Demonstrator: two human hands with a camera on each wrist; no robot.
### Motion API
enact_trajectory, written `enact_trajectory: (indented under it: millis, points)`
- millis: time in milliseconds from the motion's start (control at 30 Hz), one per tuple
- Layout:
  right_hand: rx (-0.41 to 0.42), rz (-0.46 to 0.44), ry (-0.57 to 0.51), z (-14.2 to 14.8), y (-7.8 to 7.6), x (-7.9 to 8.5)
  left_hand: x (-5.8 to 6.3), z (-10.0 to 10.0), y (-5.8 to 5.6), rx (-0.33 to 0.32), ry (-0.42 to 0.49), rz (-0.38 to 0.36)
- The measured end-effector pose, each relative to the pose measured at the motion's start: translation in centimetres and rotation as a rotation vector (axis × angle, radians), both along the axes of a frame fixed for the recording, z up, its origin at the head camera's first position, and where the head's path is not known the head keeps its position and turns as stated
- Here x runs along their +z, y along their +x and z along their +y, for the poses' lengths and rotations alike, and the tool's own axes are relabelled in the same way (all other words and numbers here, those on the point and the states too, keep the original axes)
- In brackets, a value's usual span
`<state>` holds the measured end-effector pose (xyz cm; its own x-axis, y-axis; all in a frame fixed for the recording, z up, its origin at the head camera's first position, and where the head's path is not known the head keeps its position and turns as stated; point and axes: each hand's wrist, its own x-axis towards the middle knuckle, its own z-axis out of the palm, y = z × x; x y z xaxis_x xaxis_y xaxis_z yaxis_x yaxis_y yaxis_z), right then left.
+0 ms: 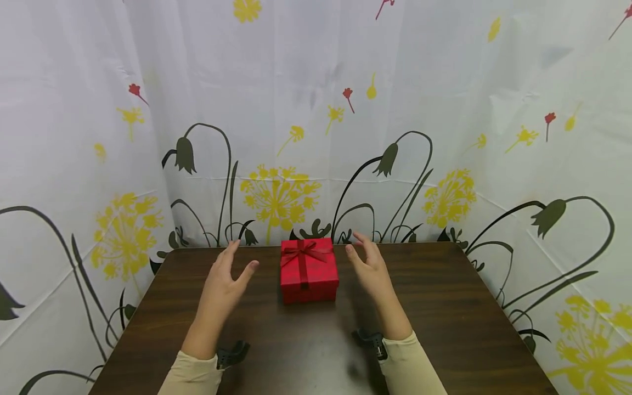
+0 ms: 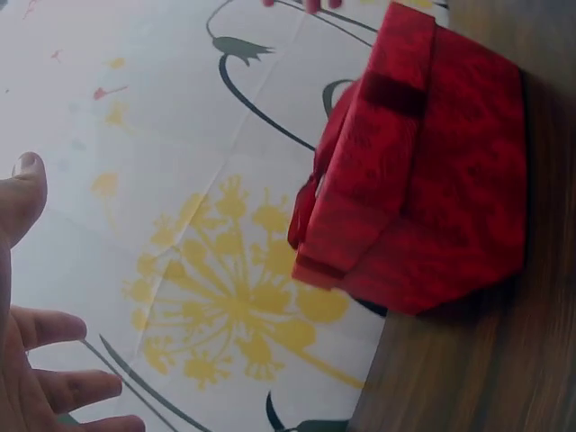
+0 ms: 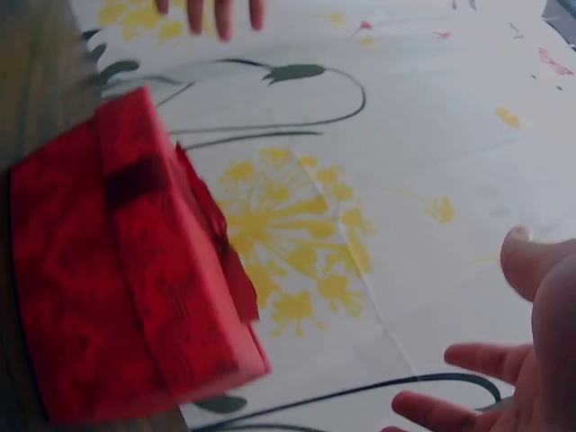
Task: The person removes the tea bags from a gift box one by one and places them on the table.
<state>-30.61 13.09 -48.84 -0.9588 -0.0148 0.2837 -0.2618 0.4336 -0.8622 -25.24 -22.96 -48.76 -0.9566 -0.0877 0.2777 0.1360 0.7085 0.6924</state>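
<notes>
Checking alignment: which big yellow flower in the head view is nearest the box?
The big yellow flower second from left, above the red box; others sit farther sideways.

Table (image 1: 469, 329), dark wood-grain, with white printed hanging (image 1: 306, 60).
Hanging creased, rising behind the table's far edge and along its left and right edges; yellow flower heads (image 1: 280, 204), dark green drooping bell-flowers (image 1: 388, 158), small red blooms (image 1: 348, 92). Pale sheen (image 1: 311, 345) on the table's near half.

Behind a dark wood-grained table (image 1: 454, 318) hangs a white cloth (image 1: 306, 60) printed with yellow, red and green flowers (image 1: 185, 154).
</notes>
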Motion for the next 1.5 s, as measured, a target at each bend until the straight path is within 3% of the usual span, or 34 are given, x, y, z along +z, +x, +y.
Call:
enact_trajectory:
  millis: [167,267,467,600,900,1200,1500]
  points:
    - [0.018,-0.065,-0.091,-1.5,0.1,0.1,0.1,1.2,-0.2,-0.003,0.097,-0.043]
    - [0.031,-0.096,-0.148,-2.2,0.1,0.1,0.1,2.0,-0.4,-0.008,0.16,-0.03]
    - [0.078,-0.196,-0.216,-3.0,0.0,-0.9,-1.0,3.7,-1.3,-0.059,0.275,-0.015]
    - [0.11,-0.234,-0.225,-3.1,-0.2,-1.8,-2.2,4.4,-1.7,-0.07,0.29,-0.066]
    - [0.066,-0.259,-0.187,-2.8,-0.4,-2.6,-4.5,5.0,-2.3,-0.097,0.274,-0.142]
    - [0.062,-0.3,-0.162,-2.9,-0.7,-3.4,-5.0,5.5,-2.4,-0.142,0.346,-0.231]
    - [0.068,-0.371,-0.136,-2.9,-0.8,-4.1,-6.2,5.9,-2.8,-0.162,0.371,-0.247]
